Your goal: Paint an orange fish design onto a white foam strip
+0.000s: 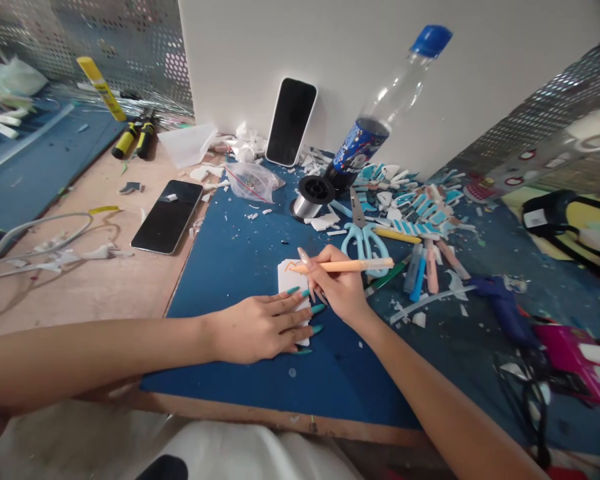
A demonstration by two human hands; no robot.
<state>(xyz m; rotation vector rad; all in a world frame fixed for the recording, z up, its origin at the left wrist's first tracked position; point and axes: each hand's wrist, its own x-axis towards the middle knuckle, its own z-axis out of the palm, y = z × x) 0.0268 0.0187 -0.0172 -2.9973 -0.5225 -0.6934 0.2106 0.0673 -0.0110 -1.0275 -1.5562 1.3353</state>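
Note:
A small white card or sheet [287,279] lies on the blue mat [220,280] near its middle. My left hand [267,323] rests flat across it, fingers stretched out to the right, covering its lower part. In my right hand [337,283] an orange marker [345,265] is pinched, its tip touching the upper part of the white piece. A short orange line shows there by the tip. Just behind my right hand lie light blue scissors [364,237], handles toward me.
A spool of wire [313,199], a cola bottle [363,143] and a propped phone [293,120] stand at the back. Another phone [167,217] lies left. White and blue scraps [420,207] litter the right, near a glue gun [505,310].

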